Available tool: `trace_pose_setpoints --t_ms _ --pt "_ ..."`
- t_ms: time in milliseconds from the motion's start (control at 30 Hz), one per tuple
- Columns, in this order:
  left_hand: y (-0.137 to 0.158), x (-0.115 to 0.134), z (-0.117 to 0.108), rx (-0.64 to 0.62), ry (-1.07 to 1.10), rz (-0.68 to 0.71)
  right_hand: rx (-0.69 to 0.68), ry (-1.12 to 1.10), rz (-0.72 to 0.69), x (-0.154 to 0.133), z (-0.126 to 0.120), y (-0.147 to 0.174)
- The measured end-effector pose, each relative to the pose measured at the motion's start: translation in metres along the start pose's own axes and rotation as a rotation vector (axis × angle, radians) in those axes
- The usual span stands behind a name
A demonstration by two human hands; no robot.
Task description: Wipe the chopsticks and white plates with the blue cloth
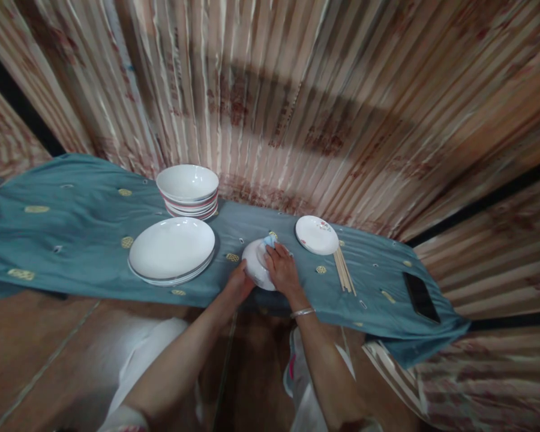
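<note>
Two hands work at one white bowl (252, 264), right of the large-plate stack (171, 247): the left hand (242, 281), partly closed, grips its edge; the right hand (282, 269), fingers bent, presses a pale-blue cloth (269, 240) on it. Wiping looks unfinished; whether the bowl stack (188, 183) behind those plates, or the floral plate (314, 234) and chopsticks (343, 271) well to their right, are done, I cannot tell.

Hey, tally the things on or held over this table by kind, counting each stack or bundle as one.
Bowl stack: 1
Large white plate stack: 1
Small floral plate, possibly stacked: 1
Held white dish: 1
Pale blue cloth: 1
Chopstick bundle: 1
Black phone: 1
Total: 7
</note>
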State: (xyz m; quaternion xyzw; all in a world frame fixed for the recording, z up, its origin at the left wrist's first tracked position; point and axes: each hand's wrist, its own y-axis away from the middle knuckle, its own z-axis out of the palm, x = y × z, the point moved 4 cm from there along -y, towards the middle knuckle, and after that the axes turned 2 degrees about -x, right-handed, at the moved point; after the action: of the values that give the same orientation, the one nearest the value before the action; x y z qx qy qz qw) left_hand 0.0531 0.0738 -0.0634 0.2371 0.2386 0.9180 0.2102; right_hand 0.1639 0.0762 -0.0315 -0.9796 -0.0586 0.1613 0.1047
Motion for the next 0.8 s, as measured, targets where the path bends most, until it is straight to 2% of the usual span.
trace_pose_setpoints --t_ms 267,567,800 --pt "-0.004 -0.002 -0.004 -0.02 0.025 0.012 0.045 -0.007 -0.002 0.012 -0.007 0.015" --pt "-0.005 -0.002 -0.007 -0.01 -0.045 0.024 0.092 0.001 -0.011 0.009 -0.023 0.034" --pt "-0.005 -0.001 -0.006 -0.044 -0.046 0.028 0.104 -0.105 -0.073 0.003 -0.028 0.04"
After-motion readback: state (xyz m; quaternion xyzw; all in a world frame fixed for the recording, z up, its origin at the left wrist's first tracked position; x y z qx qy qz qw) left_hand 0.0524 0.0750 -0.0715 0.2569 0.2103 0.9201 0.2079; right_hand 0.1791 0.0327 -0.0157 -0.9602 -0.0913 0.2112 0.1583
